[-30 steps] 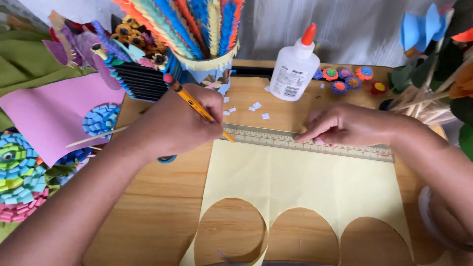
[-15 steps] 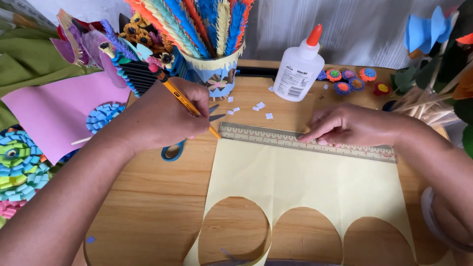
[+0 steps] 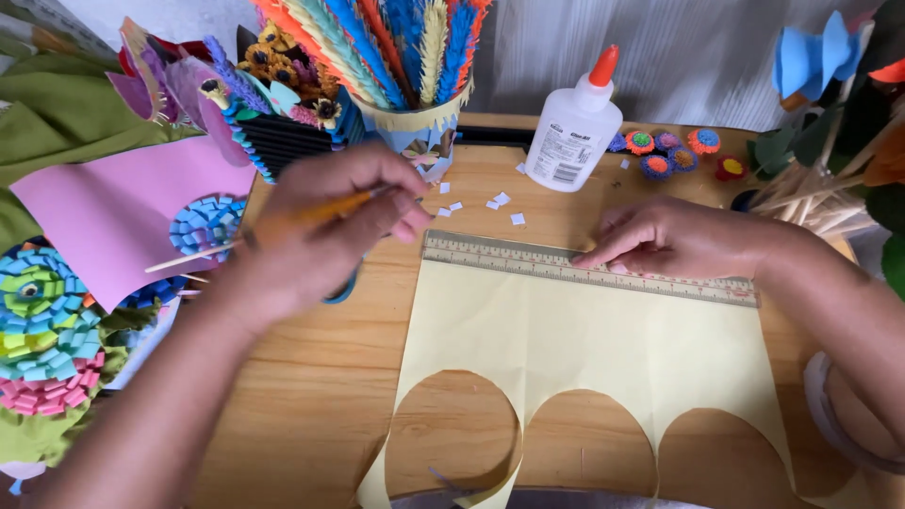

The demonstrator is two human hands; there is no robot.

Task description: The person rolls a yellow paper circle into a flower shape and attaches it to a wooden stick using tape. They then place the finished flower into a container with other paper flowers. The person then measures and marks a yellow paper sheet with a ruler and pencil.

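Change since earlier: left hand [image 3: 320, 226] lifted up and back off the paper edge, pencil tip now clear of the ruler; right hand in the same spot on the ruler.
Left hand: closed around an orange pencil [image 3: 316, 215], blurred, held roughly level above the surface, tip pointing right toward the ruler's left end.
Right hand [image 3: 679, 240]: flat, fingers spread, pressing down on the ruler's middle; gripping nothing.
Ruler [image 3: 584, 267]: pale, lying along the top edge of the paper, slightly slanted down to the right.
Paper [image 3: 575, 358]: light yellow sheet on the wooden surface [image 3: 311, 386], three rounded cut-outs along its near edge.
Glue bottle [image 3: 575, 132]: white with orange cap, upright behind the ruler, well apart from both hands.
Paper scraps [image 3: 500, 200]: small white bits scattered between bottle and ruler.
Cup of paper feathers [image 3: 415, 113]: behind the left hand, filled with bright strips.
Pink sheet [image 3: 113, 217]: at far left, with a blue rolled-paper flower [image 3: 203, 224] on it.
Small rolled flowers [image 3: 669, 149]: cluster right of the bottle.
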